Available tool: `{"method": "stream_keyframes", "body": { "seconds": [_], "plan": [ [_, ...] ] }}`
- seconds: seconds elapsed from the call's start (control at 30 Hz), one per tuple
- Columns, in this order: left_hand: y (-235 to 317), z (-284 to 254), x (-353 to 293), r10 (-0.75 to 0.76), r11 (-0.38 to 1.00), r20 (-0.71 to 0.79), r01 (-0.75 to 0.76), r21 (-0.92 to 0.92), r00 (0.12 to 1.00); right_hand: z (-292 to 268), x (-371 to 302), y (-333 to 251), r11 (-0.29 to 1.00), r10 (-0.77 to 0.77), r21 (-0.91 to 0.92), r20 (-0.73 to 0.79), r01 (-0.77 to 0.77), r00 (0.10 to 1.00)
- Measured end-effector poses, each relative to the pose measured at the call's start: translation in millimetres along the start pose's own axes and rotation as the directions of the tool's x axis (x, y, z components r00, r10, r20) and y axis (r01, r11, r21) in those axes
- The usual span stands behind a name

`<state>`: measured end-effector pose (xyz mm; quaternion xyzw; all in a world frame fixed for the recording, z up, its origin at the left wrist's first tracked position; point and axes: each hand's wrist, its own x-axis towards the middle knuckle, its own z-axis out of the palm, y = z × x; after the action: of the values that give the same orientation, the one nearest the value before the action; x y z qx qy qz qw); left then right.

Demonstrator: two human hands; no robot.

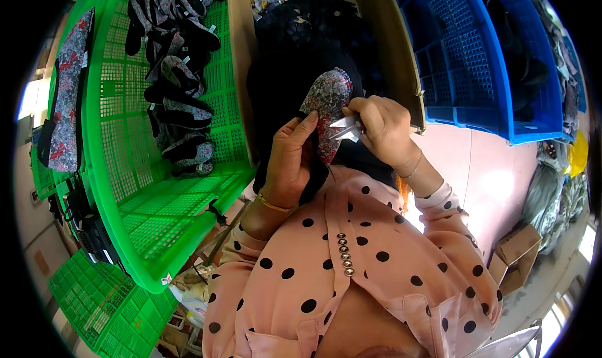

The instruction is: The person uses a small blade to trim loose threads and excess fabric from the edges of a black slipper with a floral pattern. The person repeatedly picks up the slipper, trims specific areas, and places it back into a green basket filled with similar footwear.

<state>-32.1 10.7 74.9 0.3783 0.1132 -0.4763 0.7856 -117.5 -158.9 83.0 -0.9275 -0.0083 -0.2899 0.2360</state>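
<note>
My left hand (285,160) pinches a grey-and-red floral fabric piece (331,91) between thumb and fingers. It is rounded at the far end, narrows toward me and has black material around it. Its exact kind is hard to tell. In my right hand (384,127) is a pair of small metal snips (345,129), gripped with the blades pointing left across the lower half of the floral piece. The blades lie close to my left thumb. Black cloth behind and below the piece merges into the dark, so its outline is unclear.
An open cardboard box (389,38) with dark scraps stands ahead. Left is a green plastic basket (147,201) of several floral-and-black pieces; a longer floral piece (68,101) lies at its outer side. Blue crates (461,50) stand right, a small carton (517,251) lower right.
</note>
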Motion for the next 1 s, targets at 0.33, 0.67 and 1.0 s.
{"method": "stream_keyframes", "body": {
  "seconds": [0.33,0.67,1.0],
  "plan": [
    [6.9,3.9,5.7,-0.008,0.997,-0.071,0.002,-0.083,0.997,-28.9,-23.4,28.4,0.452,0.744,0.658,0.094,-0.603,0.661],
    [17.6,23.3,-19.6,0.213,0.785,0.168,-0.271,0.557,0.962,-63.5,9.9,0.8,0.556,0.563,0.561,0.290,-0.614,0.774],
    [-5.0,28.5,-15.0,0.334,-0.016,0.536,-0.564,0.826,0.775,-49.8,-13.7,-28.3,0.487,0.603,0.496,0.405,-0.719,0.688]
  ]
}}
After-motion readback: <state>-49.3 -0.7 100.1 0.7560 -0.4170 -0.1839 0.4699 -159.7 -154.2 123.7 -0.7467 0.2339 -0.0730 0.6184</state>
